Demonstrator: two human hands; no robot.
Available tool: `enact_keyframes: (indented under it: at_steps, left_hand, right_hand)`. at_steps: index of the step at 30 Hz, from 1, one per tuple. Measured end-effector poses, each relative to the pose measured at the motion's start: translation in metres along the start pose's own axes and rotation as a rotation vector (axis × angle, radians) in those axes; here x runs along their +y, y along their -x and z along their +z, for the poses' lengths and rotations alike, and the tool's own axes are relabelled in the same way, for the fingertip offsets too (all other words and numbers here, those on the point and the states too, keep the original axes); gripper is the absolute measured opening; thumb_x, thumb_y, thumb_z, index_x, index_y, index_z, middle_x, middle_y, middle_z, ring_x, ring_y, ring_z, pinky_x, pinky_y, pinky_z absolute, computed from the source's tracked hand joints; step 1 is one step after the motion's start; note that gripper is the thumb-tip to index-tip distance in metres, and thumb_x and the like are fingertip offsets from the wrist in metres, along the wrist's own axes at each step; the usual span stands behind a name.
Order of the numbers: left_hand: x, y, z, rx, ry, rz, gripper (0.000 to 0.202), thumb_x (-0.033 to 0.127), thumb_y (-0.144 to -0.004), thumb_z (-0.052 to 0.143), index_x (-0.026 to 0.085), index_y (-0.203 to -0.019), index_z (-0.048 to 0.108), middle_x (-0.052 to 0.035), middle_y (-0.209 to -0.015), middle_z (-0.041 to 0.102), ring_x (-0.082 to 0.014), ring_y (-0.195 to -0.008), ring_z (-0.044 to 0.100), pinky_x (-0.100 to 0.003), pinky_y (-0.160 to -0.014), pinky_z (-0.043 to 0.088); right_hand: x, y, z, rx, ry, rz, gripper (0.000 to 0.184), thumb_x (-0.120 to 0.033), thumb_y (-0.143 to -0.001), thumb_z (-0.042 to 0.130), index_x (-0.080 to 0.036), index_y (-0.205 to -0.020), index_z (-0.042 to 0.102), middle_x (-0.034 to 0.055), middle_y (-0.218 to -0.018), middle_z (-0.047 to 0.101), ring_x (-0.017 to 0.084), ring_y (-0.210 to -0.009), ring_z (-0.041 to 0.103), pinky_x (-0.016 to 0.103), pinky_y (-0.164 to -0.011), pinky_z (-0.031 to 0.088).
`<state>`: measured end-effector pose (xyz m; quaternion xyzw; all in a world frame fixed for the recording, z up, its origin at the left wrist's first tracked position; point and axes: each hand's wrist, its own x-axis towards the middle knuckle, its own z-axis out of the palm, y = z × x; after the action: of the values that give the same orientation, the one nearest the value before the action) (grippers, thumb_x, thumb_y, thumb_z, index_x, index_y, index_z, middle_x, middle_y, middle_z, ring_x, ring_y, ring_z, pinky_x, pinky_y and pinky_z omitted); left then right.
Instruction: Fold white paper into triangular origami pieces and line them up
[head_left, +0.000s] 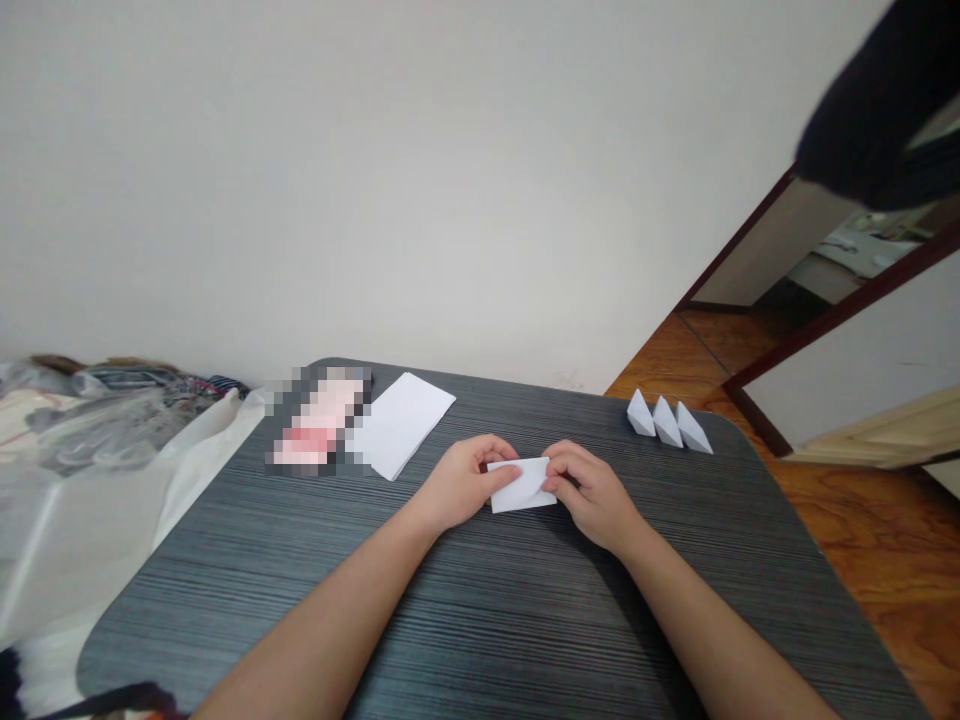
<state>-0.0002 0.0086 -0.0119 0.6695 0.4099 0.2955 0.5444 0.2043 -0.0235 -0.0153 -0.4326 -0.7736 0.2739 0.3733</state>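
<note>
A small folded sheet of white paper (523,488) is held between both hands above the middle of the dark table (480,600). My left hand (469,478) grips its left end, thumb on top and fingers behind. At the right end, my right hand (589,488) pinches the paper between thumb and fingers. A stack of white paper sheets (409,420) lies to the left of my left hand. To the right stand three folded white paper shapes (667,422), pointed at the top and set in a row.
A blurred-out pinkish item (319,415) lies on the table's left side. Plastic-wrapped goods (120,430) are heaped beyond the left edge. A pale wall (420,200) rises behind the table. Wooden floor (877,540) and a doorway show on the right. Something dark (877,110) hangs at upper right.
</note>
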Motion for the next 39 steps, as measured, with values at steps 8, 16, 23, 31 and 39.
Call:
enact_keyframes:
  at_steps: [8,16,23,31,39]
  left_hand:
    - [0.002,0.001,0.0,-0.039,-0.193,0.101,0.025,0.031,-0.084,0.05,0.015,-0.082,0.069,-0.0011,-0.072,0.063,-0.0115,-0.065,0.051,-0.021,-0.057,0.036]
    - [0.012,0.006,0.001,-0.15,-0.189,0.076,0.03,0.036,-0.089,0.042,0.016,-0.09,0.064,0.0013,-0.061,0.059,-0.0092,-0.049,0.053,-0.02,-0.051,0.037]
    - [0.017,0.007,0.001,-0.174,-0.234,0.083,0.028,0.039,-0.077,0.059,0.018,-0.096,0.06,0.0022,-0.068,0.058,-0.0095,-0.056,0.05,-0.019,-0.05,0.033]
    - [0.016,0.006,0.001,-0.08,-0.192,0.025,0.022,0.033,-0.08,0.053,0.016,-0.091,0.061,0.0017,-0.066,0.055,-0.0102,-0.058,0.046,-0.02,-0.053,0.032]
    - [0.015,0.005,0.0,-0.117,-0.121,-0.008,0.023,0.033,-0.085,0.046,0.015,-0.091,0.059,0.0033,-0.058,0.049,-0.0097,-0.053,0.044,-0.02,-0.051,0.031]
  right_hand:
    - [-0.002,-0.001,0.001,-0.026,0.016,-0.045,0.009,-0.015,-0.084,0.055,-0.019,-0.076,0.054,0.0059,-0.096,0.058,0.018,-0.089,0.055,0.03,-0.078,0.042]
    - [-0.001,-0.002,0.002,-0.127,0.145,0.033,0.013,-0.021,-0.087,0.053,-0.019,-0.074,0.054,0.0003,-0.07,0.055,0.014,-0.066,0.052,0.025,-0.063,0.038]
    - [-0.001,-0.002,0.004,-0.09,0.166,0.081,0.011,-0.021,-0.086,0.055,-0.019,-0.074,0.055,0.0013,-0.073,0.059,0.015,-0.068,0.054,0.026,-0.065,0.039]
    - [-0.001,0.0,-0.001,-0.096,0.017,0.025,0.009,-0.023,-0.081,0.062,-0.019,-0.089,0.06,0.0051,-0.089,0.062,0.016,-0.073,0.056,0.027,-0.066,0.043]
    - [0.003,0.0,-0.007,-0.048,-0.031,0.014,0.006,-0.019,-0.084,0.057,-0.02,-0.084,0.062,0.0051,-0.087,0.063,0.017,-0.079,0.058,0.03,-0.072,0.045]
